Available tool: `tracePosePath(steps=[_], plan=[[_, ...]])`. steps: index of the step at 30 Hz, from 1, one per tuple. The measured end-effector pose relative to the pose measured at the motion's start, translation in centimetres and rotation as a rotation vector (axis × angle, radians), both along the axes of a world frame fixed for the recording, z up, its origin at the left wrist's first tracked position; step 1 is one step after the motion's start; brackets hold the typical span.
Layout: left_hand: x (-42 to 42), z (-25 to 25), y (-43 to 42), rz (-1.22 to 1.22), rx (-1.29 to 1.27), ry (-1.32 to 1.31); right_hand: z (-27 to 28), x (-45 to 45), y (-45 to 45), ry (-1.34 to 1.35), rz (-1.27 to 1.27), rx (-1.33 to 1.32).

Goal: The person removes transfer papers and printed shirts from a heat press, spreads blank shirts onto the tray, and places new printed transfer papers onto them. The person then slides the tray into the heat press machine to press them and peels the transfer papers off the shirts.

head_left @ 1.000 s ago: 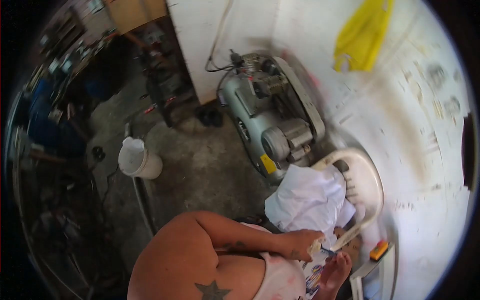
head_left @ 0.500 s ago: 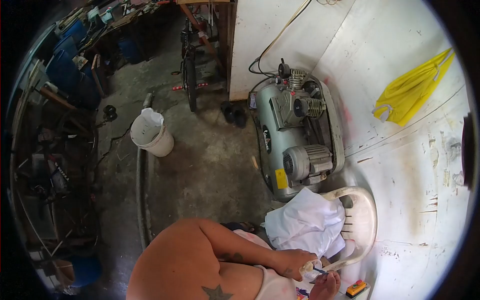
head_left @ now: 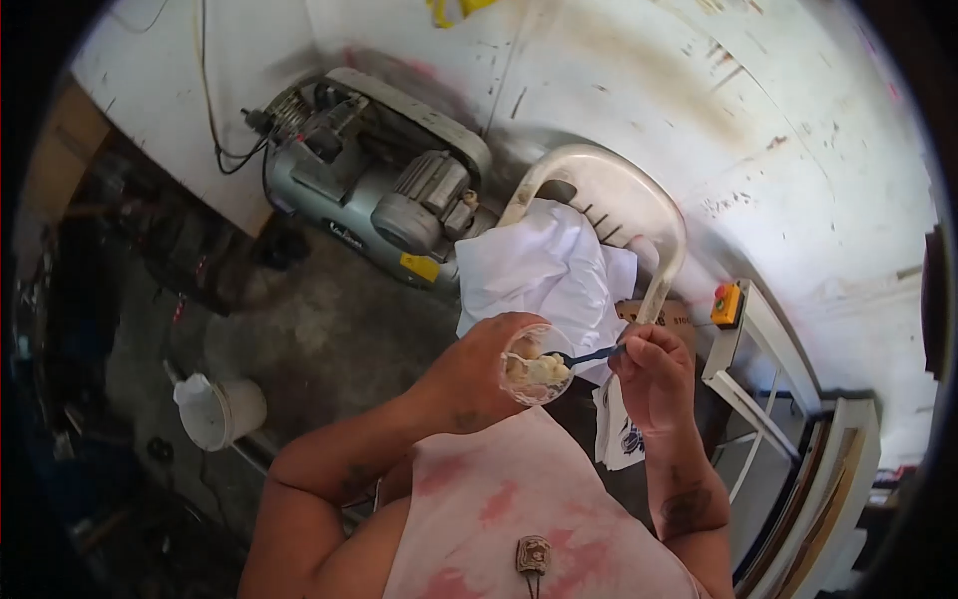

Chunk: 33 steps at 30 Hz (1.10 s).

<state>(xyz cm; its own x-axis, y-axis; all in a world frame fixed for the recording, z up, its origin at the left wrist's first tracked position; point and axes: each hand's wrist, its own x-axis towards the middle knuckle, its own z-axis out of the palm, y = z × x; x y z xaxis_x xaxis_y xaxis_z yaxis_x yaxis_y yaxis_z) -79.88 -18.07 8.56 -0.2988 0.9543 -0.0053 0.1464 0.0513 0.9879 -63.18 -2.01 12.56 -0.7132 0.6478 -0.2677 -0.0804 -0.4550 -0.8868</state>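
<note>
My left hand is wrapped around a clear plastic cup, tilted so its mouth faces me. Pale, creamy food sits inside it. Between the thumb and fingers of my right hand is a dark blue spoon, its bowl end in the cup against the food. Just beyond both hands lies a white cloth, draped over a white plastic chair.
An air compressor stands by the wall, left of the chair. A white bucket is on the floor at left. To the right are an orange switch box with a red button and a metal frame.
My view has swung right and down, so the cup, spoon and both hands now show nearer the middle. The cup stays in my left hand and the spoon in my right.
</note>
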Motion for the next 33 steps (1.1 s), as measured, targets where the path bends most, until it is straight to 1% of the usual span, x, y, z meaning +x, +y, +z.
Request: tracePosePath(steps=[2, 5, 8, 10, 13, 16, 17, 19, 20, 22, 23, 26, 27, 29, 32, 33], plan=[[-0.5, 1.8, 0.8, -0.040, -0.019, -0.012, 1.1, -0.2, 0.8, 0.040, 0.022, 0.014], [0.3, 1.7, 0.7, -0.107, 0.006, -0.093, 2.6, 0.3, 0.8, 0.084, 0.054, 0.016], [0.9, 3.3, 0.5, -0.251, 0.052, 0.011, 5.1, 0.7, 1.1, 0.141, 0.118, 0.035], [1.0, 4.1, 0.4, -0.366, 0.155, -0.019, 7.2, 0.6, 0.9, 0.183, 0.167, 0.078], [1.5, 4.9, 0.7, -0.524, 0.262, -0.017, 10.5, 0.9, 0.1, 0.225, 0.234, 0.004], [1.8, 6.3, 0.6, -0.640, 0.329, 0.036, 12.9, 1.4, 0.5, 0.201, 0.387, 0.050], [1.8, 6.9, 0.8, -0.677, 0.346, 0.047, 13.9, 1.2, 0.0, 0.219, 0.353, 0.031], [2.2, 8.1, 1.5, -0.649, 0.368, 0.024, 15.1, 0.8, -1.4, 0.249, 0.280, -0.042], [2.5, 8.4, 1.8, -0.634, 0.376, 0.007, 15.3, 1.2, -1.2, 0.213, 0.318, 0.003], [2.8, 7.3, 2.2, -0.693, 0.328, -0.012, 15.6, 1.8, -0.4, 0.146, 0.392, 0.085], [2.8, 6.7, 2.2, -0.721, 0.296, -0.017, 15.3, 1.8, -0.5, 0.160, 0.331, 0.096], [3.0, 6.1, 3.0, -0.694, 0.203, -0.047, 14.8, 2.7, 0.6, 0.178, 0.264, 0.107], [3.2, 5.9, 3.3, -0.679, 0.169, -0.059, 14.4, 2.8, 0.4, 0.230, 0.173, 0.122], [3.5, 5.3, 3.6, -0.643, 0.094, -0.088, 14.3, 3.9, 1.1, 0.179, 0.076, 0.090], [3.6, 4.0, 4.7, -0.582, 0.015, -0.074, 13.1, 5.5, 2.5, 0.071, -0.019, 0.251], [3.8, 3.4, 5.0, -0.525, -0.031, -0.128, 11.9, 6.4, 2.8, 0.059, -0.019, 0.330]])
